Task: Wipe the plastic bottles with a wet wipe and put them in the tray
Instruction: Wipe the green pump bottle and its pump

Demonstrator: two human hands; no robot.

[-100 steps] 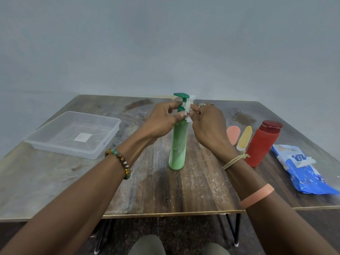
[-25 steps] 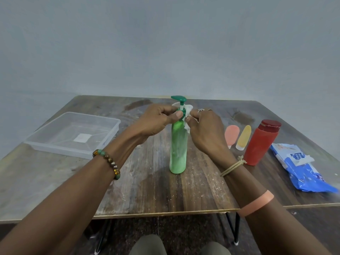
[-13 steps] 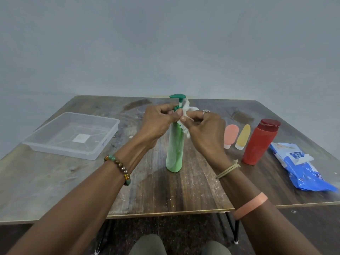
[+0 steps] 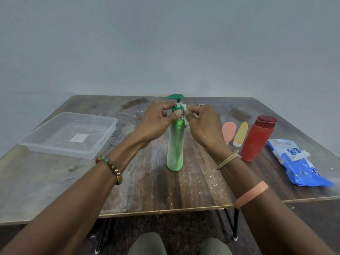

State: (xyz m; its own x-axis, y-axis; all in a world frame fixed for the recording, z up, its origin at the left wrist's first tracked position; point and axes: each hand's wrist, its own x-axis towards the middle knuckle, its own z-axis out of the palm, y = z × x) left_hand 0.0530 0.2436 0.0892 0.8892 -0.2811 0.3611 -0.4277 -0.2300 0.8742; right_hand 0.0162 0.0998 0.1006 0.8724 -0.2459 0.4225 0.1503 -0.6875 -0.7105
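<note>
Bottles (image 4: pixel 255 140) 4 | tray (image 4: pixel 103 143) 1 | left fingers (image 4: pixel 177 113) pinch green bottle (image 4: pixel 174 148) neck | right fingers (image 4: pixel 191 115) pinch 1 wipe (image 4: pixel 186 124)

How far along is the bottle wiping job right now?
Done: nothing yet, the clear tray holds no bottles. In hand: the left hand pinches the green pump bottle at its collar while the right hand holds a wet wipe against it. Left: the red bottle, the pink tube and the yellow tube, then traying everything.
</note>
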